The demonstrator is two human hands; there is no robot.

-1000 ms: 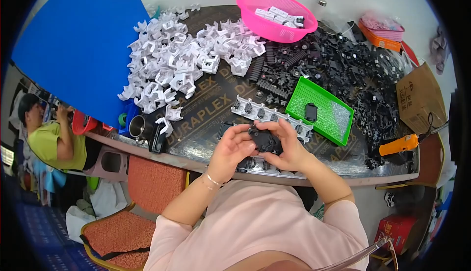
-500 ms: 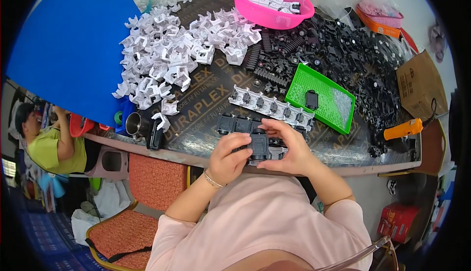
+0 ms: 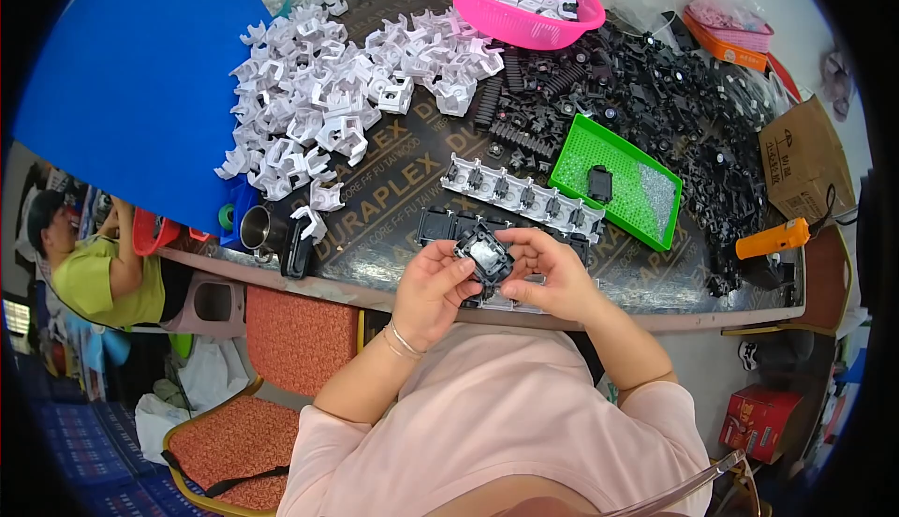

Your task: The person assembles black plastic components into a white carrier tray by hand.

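A small black boxy plastic part (image 3: 486,254) with a pale, shiny inside is tilted between my hands above the near edge of the table. My left hand (image 3: 432,285) grips its left side, thumb over the front. The curled fingers of my right hand (image 3: 551,276) touch its right edge, with the thumb lower down. Just behind my hands lies a row of similar black parts (image 3: 436,225), partly covered. Beyond it runs a row of white frames (image 3: 518,197) with dark pieces inside. More white frames (image 3: 510,298) show under my hands.
White plastic pieces (image 3: 309,96) are heaped back left, black ones (image 3: 646,96) back right. A green tray (image 3: 582,156) holds one black part and tiny clear bits. Around stand a pink basket (image 3: 524,25), metal cup (image 3: 265,230), orange tool (image 3: 773,239) and carton (image 3: 801,161). A person (image 3: 98,269) sits left.
The black part has been turned over, so its pale inside shows instead of its flat black face. My right hand's grip has loosened somewhat. The view has shifted slightly.
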